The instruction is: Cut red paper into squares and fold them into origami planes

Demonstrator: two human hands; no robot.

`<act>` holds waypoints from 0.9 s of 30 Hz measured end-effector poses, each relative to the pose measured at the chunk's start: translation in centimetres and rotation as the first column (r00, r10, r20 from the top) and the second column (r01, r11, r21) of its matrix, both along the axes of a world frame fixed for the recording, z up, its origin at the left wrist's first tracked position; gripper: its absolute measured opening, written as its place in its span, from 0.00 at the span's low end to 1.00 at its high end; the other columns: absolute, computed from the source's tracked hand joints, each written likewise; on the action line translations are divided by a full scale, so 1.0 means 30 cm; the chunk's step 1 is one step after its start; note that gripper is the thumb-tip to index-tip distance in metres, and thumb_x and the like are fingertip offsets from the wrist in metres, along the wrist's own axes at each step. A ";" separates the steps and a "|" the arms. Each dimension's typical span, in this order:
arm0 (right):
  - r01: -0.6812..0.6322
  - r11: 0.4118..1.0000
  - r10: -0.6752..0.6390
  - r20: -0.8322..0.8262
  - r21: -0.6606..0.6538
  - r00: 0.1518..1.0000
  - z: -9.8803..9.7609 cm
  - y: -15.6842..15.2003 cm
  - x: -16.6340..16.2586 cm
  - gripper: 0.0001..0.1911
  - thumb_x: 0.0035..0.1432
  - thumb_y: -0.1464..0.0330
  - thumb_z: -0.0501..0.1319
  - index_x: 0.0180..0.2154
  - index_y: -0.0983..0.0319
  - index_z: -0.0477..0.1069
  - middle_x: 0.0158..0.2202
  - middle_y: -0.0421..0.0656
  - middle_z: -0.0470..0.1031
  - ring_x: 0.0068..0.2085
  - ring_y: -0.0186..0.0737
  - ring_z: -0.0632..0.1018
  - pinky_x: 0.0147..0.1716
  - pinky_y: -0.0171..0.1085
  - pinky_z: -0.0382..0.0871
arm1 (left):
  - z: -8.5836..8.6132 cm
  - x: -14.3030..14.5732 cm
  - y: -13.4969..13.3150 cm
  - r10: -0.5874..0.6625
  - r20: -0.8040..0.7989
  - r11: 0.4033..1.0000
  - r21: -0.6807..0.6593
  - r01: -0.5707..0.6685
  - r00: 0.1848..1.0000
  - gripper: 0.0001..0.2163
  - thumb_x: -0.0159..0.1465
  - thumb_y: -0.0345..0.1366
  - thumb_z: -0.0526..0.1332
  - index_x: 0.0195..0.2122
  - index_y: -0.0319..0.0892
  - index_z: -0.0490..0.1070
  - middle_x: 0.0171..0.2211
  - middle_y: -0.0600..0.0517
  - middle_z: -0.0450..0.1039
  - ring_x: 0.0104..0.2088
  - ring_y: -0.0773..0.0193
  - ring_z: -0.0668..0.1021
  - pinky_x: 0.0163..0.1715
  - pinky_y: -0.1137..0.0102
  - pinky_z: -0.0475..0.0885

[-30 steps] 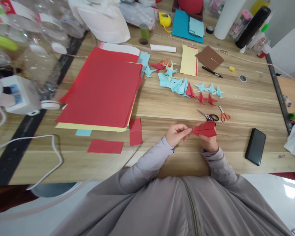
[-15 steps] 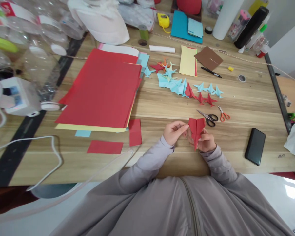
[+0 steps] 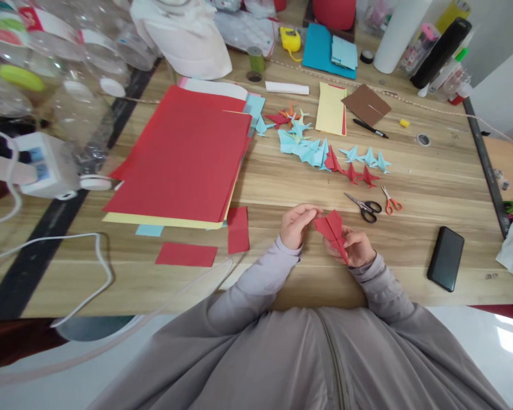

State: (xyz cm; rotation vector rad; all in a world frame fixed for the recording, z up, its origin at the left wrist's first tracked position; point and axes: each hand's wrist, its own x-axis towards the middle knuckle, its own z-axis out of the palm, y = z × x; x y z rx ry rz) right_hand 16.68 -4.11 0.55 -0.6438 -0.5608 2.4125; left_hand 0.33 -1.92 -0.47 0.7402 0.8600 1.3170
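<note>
I wear a loose top (image 3: 273,364) in a pale greyish mauve, soft and lightly creased. A zip (image 3: 334,364) of the same colour runs down its front. The left sleeve (image 3: 256,285) and the right sleeve (image 3: 387,293) are long, ending in snug cuffs at my wrists. My left hand (image 3: 296,226) and right hand (image 3: 357,247) are bare.

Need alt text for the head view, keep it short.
The left hand and right hand hold a folded red paper over a wooden table. Red sheets, small folded figures, black-handled scissors and a phone lie around.
</note>
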 end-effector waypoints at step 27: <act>-0.111 0.991 0.116 0.067 -0.069 0.991 -0.032 -0.006 -0.016 0.06 0.37 0.73 0.60 0.25 0.63 0.67 0.13 0.33 0.61 0.12 0.26 0.57 0.07 0.25 0.52 | 0.018 0.005 -0.016 -0.244 -0.050 0.970 -0.028 0.243 0.969 0.13 0.42 0.40 0.75 0.26 0.39 0.76 0.21 0.52 0.76 0.21 0.68 0.74 0.23 0.73 0.68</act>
